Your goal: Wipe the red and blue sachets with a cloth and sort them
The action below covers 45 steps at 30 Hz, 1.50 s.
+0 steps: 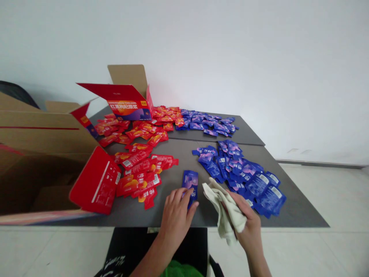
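Note:
A single blue pouch (190, 179) with purple print lies flat on the dark grey table, just in front of me. My left hand (176, 211) is on its near part, with the fingers and thumb curled over the pouch and holding it against the tabletop. To the right, my right hand (250, 222) is closed around a crumpled off-white cloth (221, 209), whose front end is raised beside the pouch without touching it. Behind the cloth spreads a pile of similar blue pouches (239, 173). Left of my left hand lie overlapping red pouches (141, 175) with orange print.
A large open carton (40, 134) with a red flap (99, 184) stands at the left table edge. Further back are an open red box (129, 104), more red pouches (165, 115) and another heap of blue pouches (207, 122). A white wall rises behind the table (184, 148).

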Tool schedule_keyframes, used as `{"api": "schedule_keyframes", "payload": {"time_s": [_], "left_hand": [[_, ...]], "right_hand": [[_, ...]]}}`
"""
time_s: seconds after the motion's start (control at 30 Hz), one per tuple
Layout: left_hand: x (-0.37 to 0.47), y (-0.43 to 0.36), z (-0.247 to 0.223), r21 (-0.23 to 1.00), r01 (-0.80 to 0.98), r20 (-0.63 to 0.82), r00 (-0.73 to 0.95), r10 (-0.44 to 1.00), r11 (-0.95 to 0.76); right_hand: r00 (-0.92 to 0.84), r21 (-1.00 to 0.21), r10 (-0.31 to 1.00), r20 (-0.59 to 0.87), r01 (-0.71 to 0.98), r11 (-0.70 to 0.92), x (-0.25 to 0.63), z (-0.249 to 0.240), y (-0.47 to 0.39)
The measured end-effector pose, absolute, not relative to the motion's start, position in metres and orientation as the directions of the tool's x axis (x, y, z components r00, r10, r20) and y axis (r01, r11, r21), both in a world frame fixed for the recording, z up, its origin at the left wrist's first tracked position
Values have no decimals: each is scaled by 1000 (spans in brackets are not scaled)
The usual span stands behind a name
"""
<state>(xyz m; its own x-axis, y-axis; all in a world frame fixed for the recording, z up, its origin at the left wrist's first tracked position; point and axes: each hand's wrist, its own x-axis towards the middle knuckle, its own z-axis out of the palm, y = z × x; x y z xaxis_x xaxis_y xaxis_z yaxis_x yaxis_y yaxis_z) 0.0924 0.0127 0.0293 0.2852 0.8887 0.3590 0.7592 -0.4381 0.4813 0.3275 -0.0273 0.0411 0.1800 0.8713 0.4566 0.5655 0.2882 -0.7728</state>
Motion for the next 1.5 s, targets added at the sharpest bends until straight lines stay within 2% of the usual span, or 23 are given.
{"api": "schedule_keyframes", "payload": {"time_s": [0.17,0.33,0.5,0.63,0.77,0.9,1.03,1.2,1.27,1.37,1.5], "left_hand": [[111,28,18,389,840,385,225,895,-378],[124,41,25,317,904,355,166,920,-286],[129,53,44,272,930,277,170,946,-247],[125,58,54,332,912,174,193,966,-242],[109,60,45,398,881,151,211,966,-255],[89,47,28,472,819,274,215,937,-326],[71,11,22,399,803,415,272,868,-442],[62,-29,22,310,738,383,480,789,-599],[63,-33,18,272,724,380,525,762,-635],[66,-33,8,254,717,398,534,746,-649],[70,-31,-4,300,733,418,473,775,-610]], "right_hand": [[288,-820,866,408,533,209,350,6,-56],[152,-794,882,446,523,311,351,7,-50],[72,-782,893,445,518,348,348,16,-44],[54,-777,891,452,514,363,348,18,-45],[56,-783,887,459,498,373,347,19,-44],[68,-792,894,442,498,354,347,16,-45],[86,-808,897,433,479,343,346,12,-43],[240,-811,853,464,501,301,337,27,-21],[180,-778,846,501,522,350,326,40,-8],[-82,-700,847,525,524,485,303,55,6],[-457,-564,818,350,594,574,278,54,21]]}}
